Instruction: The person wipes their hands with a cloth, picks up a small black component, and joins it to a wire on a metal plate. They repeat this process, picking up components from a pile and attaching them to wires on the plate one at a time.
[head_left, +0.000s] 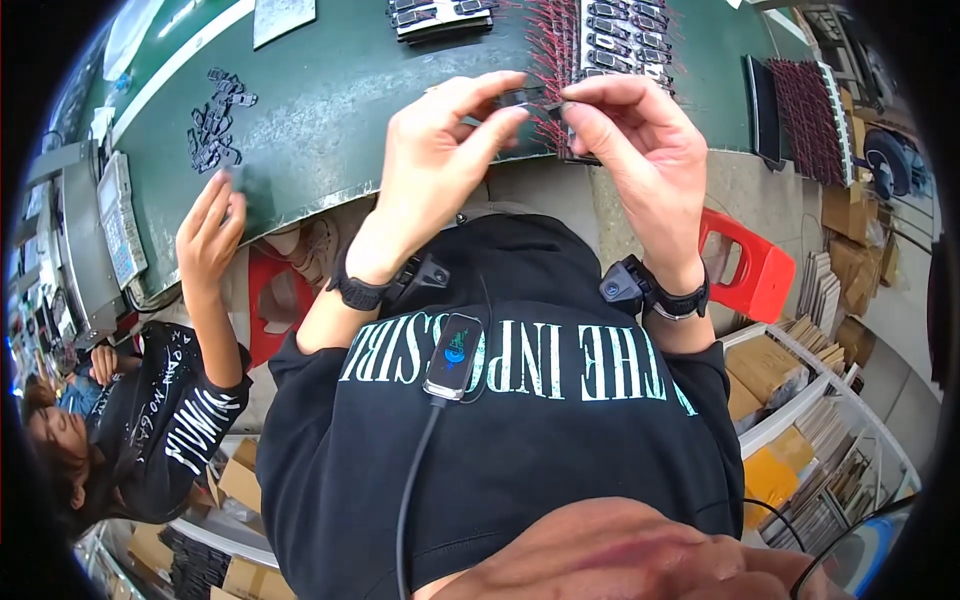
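Observation:
My left hand [440, 145] is above the green table [350, 110], its thumb and forefinger closed on a small black part [520, 97]. Close beside it, my right hand [645, 135] pinches a tiny dark piece [557, 107] between thumb and forefinger; its exact kind is too small to tell. The two pieces almost meet, and I cannot tell whether they touch. Just beyond my right fingertips lies a white tray [590, 45] with rows of small black modules [610, 28] and thin red wires [548, 60] along its left side.
A co-worker's hand [212, 215] reaches toward a loose pile of black parts [215, 130] at the left. A stack of black modules [440, 18] lies at the back. A rack of red wires [805, 115] stands at the right. Red stools [750, 265] stand below the table edge.

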